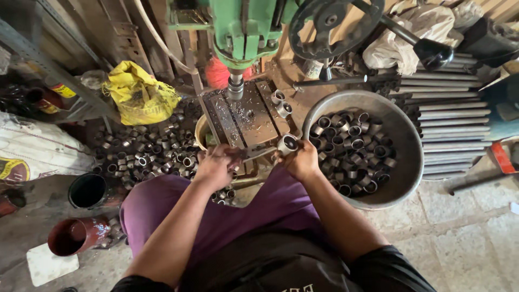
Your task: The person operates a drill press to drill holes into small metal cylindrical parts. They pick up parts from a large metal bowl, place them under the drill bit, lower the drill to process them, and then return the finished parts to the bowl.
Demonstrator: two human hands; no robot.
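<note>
1. While parked right at the front edge of the drill press table (246, 116), right hand (300, 161) closed around a short metal ring (287, 144), open bore facing up and a bit toward the camera.
2. Left hand (216, 166) curled shut on the near end of a thin flat metal tool (258, 153); can't tell exactly what kind, partly hidden by fingers.
3. Tool's long axis running left to right, far tip reaching toward the ring, just beside it or touching. So the ring sits just right of the left hand, practically level with it.
4. Both hands near each other, below the green drill head (240, 32) and its spindle (235, 86), which points down at the table.
5. Two more rings (280, 103) resting on the table's back right corner.
6. Big grey pan (403, 135) full of the same rings just right of the right hand; loose heap of rings (151, 151) on the floor to the left.
</note>
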